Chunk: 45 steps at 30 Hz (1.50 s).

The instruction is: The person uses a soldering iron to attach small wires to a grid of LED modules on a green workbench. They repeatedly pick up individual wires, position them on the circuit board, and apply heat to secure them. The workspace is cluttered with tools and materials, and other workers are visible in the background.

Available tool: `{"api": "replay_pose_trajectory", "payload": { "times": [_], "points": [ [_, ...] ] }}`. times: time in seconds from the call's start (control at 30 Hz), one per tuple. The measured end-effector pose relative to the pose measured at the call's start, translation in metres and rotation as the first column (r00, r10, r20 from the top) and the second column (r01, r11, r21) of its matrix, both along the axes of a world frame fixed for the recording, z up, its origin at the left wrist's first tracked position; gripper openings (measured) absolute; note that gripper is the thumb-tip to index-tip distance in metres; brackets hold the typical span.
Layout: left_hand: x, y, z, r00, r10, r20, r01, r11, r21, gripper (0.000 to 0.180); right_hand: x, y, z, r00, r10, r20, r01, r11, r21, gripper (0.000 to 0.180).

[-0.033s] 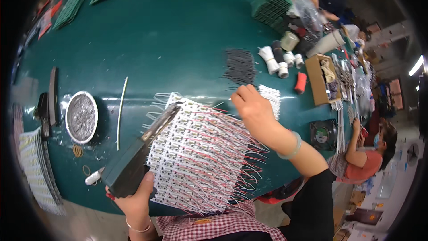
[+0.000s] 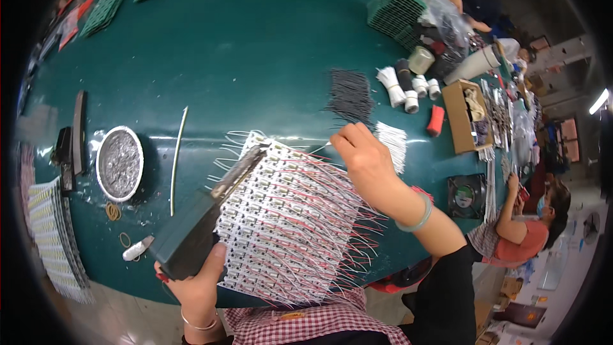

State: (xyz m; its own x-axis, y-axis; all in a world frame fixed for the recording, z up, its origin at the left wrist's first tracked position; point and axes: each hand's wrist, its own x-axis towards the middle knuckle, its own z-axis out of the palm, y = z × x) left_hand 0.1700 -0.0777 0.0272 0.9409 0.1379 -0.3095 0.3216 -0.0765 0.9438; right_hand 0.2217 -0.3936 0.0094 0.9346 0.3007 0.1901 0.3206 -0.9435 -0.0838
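Note:
My left hand (image 2: 199, 286) is wrapped round a dark green, boxy hand tool (image 2: 191, 236) with a long, worn metal nose. The nose lies over the upper left corner of a white panel of small circuit boards (image 2: 287, 223). Rows of thin red and white wires stand out from the panel toward its right side. Above the panel's upper right edge, my right hand (image 2: 364, 156) is closed in a pinch on a thin wire (image 2: 324, 147), whose end points toward the tool's tip. Just beyond that hand lie black wires (image 2: 350, 96) and white wires (image 2: 391, 144).
At left are a white-rimmed bowl of grey, shiny material (image 2: 120, 164), rubber bands (image 2: 113, 211) and a stack of panels (image 2: 54, 243). Wire bundles (image 2: 391, 87), a cardboard box (image 2: 454, 121) and a black fan (image 2: 465, 195) stand at right. Two other people work farther right.
The whole view has shifted slightly, so things sit a little farther right. Both hands keep their hold, with the tool's nose still at the panel's upper left corner.

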Motion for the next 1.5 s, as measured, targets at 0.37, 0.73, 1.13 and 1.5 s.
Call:
{"api": "replay_pose_trajectory", "payload": {
  "times": [0.37,0.73,1.13,1.5],
  "points": [
    [0.009,-0.030,0.000,0.999,-0.021,0.045,0.022,1.000,-0.013,0.025,0.000,0.046,-0.048,0.989,-0.005,0.149,-0.054,0.919,0.391,0.031],
    [0.019,-0.046,-0.019,0.973,-0.167,0.162,0.146,0.981,0.129,0.019,-0.002,0.046,-0.054,0.992,0.008,0.128,-0.056,0.927,0.371,0.032],
    [0.022,-0.051,-0.024,0.949,-0.208,0.238,0.162,0.967,0.198,0.014,0.000,0.045,-0.053,0.993,0.024,0.114,-0.065,0.927,0.369,0.033],
    [0.021,-0.052,-0.026,0.957,-0.225,0.185,0.188,0.962,0.198,0.012,0.001,0.046,-0.052,0.994,0.016,0.104,-0.056,0.919,0.391,0.034]
  ]
}}
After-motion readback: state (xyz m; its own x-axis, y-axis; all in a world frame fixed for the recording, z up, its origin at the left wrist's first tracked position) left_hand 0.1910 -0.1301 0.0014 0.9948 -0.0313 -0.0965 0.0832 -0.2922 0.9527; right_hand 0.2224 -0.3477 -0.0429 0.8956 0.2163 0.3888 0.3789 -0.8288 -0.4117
